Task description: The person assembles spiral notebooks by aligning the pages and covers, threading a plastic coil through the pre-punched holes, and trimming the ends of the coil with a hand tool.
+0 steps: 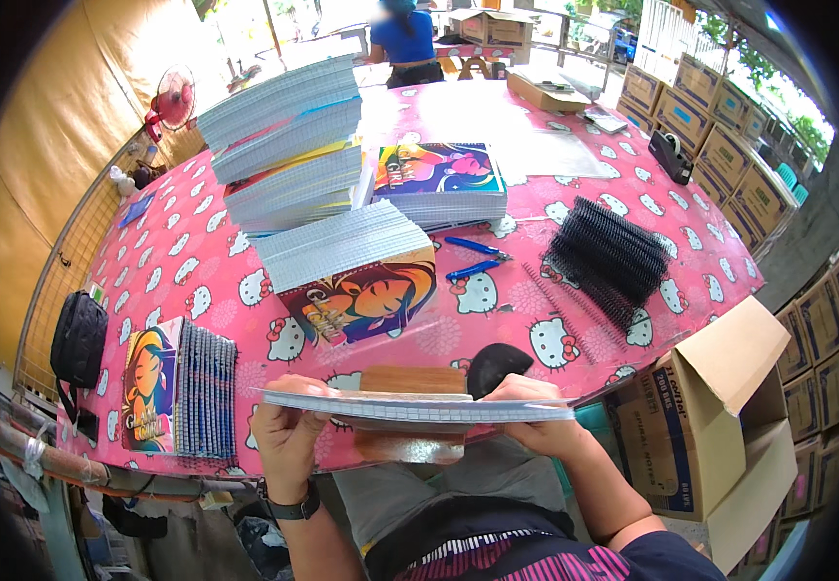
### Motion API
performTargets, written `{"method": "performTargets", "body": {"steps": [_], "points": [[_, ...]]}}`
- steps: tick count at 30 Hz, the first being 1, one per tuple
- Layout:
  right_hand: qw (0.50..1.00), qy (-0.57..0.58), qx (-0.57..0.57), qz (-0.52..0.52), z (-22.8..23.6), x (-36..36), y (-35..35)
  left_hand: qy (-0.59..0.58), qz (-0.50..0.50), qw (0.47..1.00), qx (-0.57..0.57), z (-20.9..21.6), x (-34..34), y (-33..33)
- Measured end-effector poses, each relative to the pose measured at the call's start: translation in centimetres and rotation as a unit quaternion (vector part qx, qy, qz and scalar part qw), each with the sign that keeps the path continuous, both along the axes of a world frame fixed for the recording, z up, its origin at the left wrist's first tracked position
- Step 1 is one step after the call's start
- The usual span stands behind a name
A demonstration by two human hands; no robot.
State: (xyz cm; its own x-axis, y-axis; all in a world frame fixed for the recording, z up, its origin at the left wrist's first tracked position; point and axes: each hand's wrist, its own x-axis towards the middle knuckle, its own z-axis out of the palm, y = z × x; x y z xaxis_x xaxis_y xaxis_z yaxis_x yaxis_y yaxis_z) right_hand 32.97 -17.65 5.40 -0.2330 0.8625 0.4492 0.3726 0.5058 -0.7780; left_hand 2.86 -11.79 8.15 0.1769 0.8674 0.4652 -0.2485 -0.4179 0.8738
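Pages [419,411] — left fingers [300,385], right fingers [528,388] clamped on them — partly hide a brown board [410,448] (black coils [605,259] beyond).

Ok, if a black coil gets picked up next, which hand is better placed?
Probably the right hand: the black coils lie on its side, farther from the left hand. Both hold the stack of sheets, so the right would need to let go first.

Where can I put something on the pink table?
Left: between the black bag and tall paper stack. Right: between the black coils and tape dispenser. Middle: between the blue pliers and black rounded thing. Crowded: around the colourful-topped pile, and up front, where the left hand and right hand hold a sheaf over the brown board.
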Motion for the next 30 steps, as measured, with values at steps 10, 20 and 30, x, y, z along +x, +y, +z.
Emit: {"method": "performTargets", "body": {"steps": [10,20,30], "points": [[0.889,0.447,-0.098,0.028,-1.5,-7.2,1.6,-0.085,0.148,0.984,-0.057,-5.4,0.2,0.1],[0.915,-0.027,0.077,-0.394,-2.5,6.7,11.4,-0.109,0.223,0.960,-0.128,-3.6,0.4,0.3],[0.982,-0.042,-0.122,-0.139,4.5,3.7,5.6,0.385,0.428,0.800,0.167,0.5,5.2,-2.9]]}}
